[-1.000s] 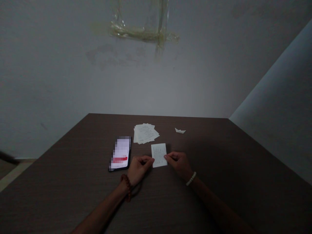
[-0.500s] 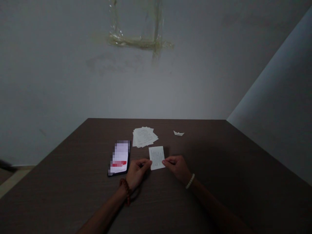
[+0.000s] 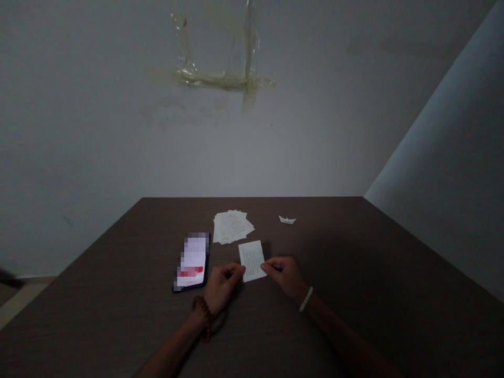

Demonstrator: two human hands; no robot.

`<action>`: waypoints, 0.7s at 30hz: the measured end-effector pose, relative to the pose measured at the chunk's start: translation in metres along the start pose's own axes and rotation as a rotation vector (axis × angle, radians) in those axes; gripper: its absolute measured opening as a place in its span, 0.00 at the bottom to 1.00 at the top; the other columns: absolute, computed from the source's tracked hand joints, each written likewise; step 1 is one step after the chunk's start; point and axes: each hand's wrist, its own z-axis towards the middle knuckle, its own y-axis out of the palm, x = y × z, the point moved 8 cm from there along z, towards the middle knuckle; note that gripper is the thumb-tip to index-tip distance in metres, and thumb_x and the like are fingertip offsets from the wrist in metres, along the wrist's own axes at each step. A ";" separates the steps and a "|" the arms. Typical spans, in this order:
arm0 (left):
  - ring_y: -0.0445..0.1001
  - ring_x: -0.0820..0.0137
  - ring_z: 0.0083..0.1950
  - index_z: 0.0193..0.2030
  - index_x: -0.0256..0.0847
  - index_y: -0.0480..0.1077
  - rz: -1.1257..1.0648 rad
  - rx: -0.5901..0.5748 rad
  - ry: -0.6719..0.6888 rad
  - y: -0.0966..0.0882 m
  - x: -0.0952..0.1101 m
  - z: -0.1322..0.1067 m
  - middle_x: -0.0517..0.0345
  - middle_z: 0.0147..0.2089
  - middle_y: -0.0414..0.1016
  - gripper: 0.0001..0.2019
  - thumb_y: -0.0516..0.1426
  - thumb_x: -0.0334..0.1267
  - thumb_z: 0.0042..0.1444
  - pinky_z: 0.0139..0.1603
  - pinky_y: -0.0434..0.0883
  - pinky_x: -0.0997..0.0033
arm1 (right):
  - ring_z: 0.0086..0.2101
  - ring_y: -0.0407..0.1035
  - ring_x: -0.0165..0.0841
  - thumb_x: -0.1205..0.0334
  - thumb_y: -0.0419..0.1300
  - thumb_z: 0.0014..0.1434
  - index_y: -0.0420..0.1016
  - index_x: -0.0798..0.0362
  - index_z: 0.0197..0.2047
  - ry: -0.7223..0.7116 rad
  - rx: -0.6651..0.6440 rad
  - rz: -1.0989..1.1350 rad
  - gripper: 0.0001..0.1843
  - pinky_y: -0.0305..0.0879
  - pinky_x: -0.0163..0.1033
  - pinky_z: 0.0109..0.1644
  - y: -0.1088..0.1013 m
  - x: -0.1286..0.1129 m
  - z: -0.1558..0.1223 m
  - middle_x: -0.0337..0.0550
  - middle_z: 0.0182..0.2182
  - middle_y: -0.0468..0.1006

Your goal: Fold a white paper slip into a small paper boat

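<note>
A small white sheet of paper point(image 3: 252, 259) with printed lines is held between my two hands above the dark brown table point(image 3: 252, 331). My left hand point(image 3: 222, 283) pinches its left edge between thumb and fingers; a brown bead bracelet circles that wrist. On the opposite edge, my right hand point(image 3: 285, 274) grips the sheet the same way, with a pale bead bracelet at the wrist. The paper is slightly tilted, its print facing me. Beyond it lies a loose stack of similar printed papers point(image 3: 232, 227).
Left of my left hand lies a phone point(image 3: 193, 260) with a lit, pixelated screen. A small folded paper boat point(image 3: 287, 220) sits at the back right. The table's far edge meets a grey wall point(image 3: 252, 152) carrying strips of clear tape point(image 3: 214, 82).
The paper has turned slightly counter-clockwise between my hands, which keep hold of both edges. The whole scene sits a little lower in view as the camera tilts up.
</note>
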 end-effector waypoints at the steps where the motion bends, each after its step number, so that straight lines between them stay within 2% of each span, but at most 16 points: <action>1: 0.59 0.74 0.23 0.22 0.36 0.68 -0.004 -0.004 -0.001 0.000 0.000 0.000 0.62 0.20 0.63 0.22 0.55 0.54 0.54 0.23 0.56 0.77 | 0.27 0.72 0.33 0.50 0.62 0.52 0.78 0.57 0.28 -0.006 -0.003 -0.002 0.17 0.65 0.35 0.31 0.000 -0.001 0.000 0.43 0.25 0.79; 4: 0.61 0.74 0.23 0.23 0.36 0.69 -0.002 -0.013 -0.006 0.001 0.000 0.000 0.62 0.20 0.65 0.21 0.55 0.54 0.54 0.24 0.57 0.76 | 0.27 0.72 0.34 0.50 0.62 0.52 0.78 0.58 0.29 -0.026 0.014 -0.011 0.17 0.65 0.35 0.32 -0.001 -0.002 0.000 0.44 0.25 0.80; 10: 0.68 0.69 0.28 0.27 0.35 0.75 0.034 -0.070 -0.015 0.008 0.003 0.000 0.54 0.26 0.75 0.19 0.58 0.53 0.50 0.28 0.62 0.74 | 0.30 0.74 0.37 0.47 0.62 0.52 0.79 0.57 0.28 -0.049 0.085 -0.011 0.19 0.67 0.37 0.34 -0.005 -0.005 0.000 0.47 0.27 0.81; 13: 0.67 0.70 0.26 0.25 0.36 0.74 0.058 -0.070 -0.007 0.008 0.002 0.000 0.56 0.24 0.74 0.20 0.57 0.53 0.52 0.27 0.60 0.75 | 0.27 0.72 0.35 0.47 0.62 0.52 0.78 0.57 0.27 -0.047 0.089 -0.007 0.19 0.66 0.36 0.32 -0.006 -0.005 0.001 0.45 0.26 0.80; 17: 0.63 0.72 0.25 0.22 0.36 0.72 0.104 -0.076 0.038 0.006 0.002 0.000 0.59 0.22 0.70 0.21 0.55 0.52 0.55 0.26 0.57 0.75 | 0.21 0.66 0.29 0.48 0.61 0.53 0.77 0.57 0.26 -0.025 0.053 0.006 0.18 0.59 0.32 0.25 -0.004 -0.005 0.001 0.38 0.19 0.74; 21: 0.60 0.73 0.24 0.23 0.36 0.71 0.121 -0.111 0.051 0.008 0.000 -0.002 0.61 0.21 0.67 0.21 0.53 0.52 0.57 0.25 0.55 0.76 | 0.24 0.70 0.30 0.48 0.63 0.52 0.78 0.57 0.34 -0.015 -0.057 0.128 0.18 0.63 0.33 0.28 0.005 -0.005 0.000 0.41 0.26 0.79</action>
